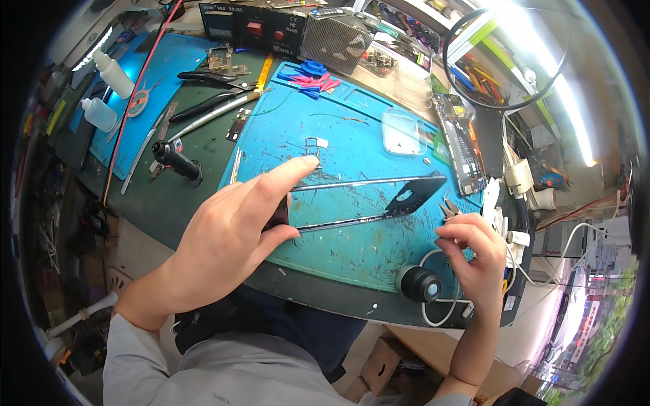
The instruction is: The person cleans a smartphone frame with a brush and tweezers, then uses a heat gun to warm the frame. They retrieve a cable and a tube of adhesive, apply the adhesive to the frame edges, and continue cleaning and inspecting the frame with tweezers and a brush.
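My left hand [230, 223] grips one end of an empty dark phone frame [413, 193], thumb below and fingers above. Held over the blue work mat [338, 254], the frame shows the mat through its open middle. Just beyond the left index fingertip, a small metal card tray [312, 147] lies on the mat beside a little white piece. My right hand [477, 254] is at the mat's right side, apart from the frame, its fingers curled and pinched. Whatever they hold, if anything, I cannot make out. Small metal plier jaws [449, 208] show just beyond those fingers.
A black round device [420, 284] with a white cable stands at the near right. Pliers [206, 105], a black upright holder [177, 162] and white bottles [114, 76] are at the left. Farther back are a clear plastic box [403, 132], pry tools [311, 80] and an opened phone [457, 145].
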Demonstrator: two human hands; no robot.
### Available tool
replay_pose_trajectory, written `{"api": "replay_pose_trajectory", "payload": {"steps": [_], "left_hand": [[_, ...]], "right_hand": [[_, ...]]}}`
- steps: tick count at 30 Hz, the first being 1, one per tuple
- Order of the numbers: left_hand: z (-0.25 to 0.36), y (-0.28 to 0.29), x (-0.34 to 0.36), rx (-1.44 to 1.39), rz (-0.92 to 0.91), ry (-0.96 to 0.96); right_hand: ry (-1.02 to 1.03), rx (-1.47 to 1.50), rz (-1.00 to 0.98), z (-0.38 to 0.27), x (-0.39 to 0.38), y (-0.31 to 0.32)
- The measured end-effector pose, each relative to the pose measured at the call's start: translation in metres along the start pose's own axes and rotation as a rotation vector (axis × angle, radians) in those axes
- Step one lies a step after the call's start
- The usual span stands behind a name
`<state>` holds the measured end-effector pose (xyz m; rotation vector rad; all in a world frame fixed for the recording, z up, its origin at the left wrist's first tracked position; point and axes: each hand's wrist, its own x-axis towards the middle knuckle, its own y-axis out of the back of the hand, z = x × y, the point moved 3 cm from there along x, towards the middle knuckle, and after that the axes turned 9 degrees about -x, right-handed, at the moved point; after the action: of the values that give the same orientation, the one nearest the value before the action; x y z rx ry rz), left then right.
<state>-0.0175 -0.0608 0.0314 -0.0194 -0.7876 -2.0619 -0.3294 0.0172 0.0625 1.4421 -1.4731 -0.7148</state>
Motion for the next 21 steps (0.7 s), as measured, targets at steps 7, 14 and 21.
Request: {"api": "replay_pose_trajectory", "payload": {"steps": [7, 14, 21], "left_hand": [[0.0, 0.003, 0.011, 0.013, -0.045, -0.055], [-0.005, 0.002, 0.008, 0.052, -0.101, -0.128], [-0.009, -0.001, 0.007, 0.062, -0.097, -0.242]], "right_hand": [[0.451, -0.059, -0.047, -0.017, 0.036, -0.016], [0.645, -0.206, 0.079, -0.015, 0.032, -0.025], [0.711, -0.203, 0.128, -0.014, 0.03, -0.029]]}}
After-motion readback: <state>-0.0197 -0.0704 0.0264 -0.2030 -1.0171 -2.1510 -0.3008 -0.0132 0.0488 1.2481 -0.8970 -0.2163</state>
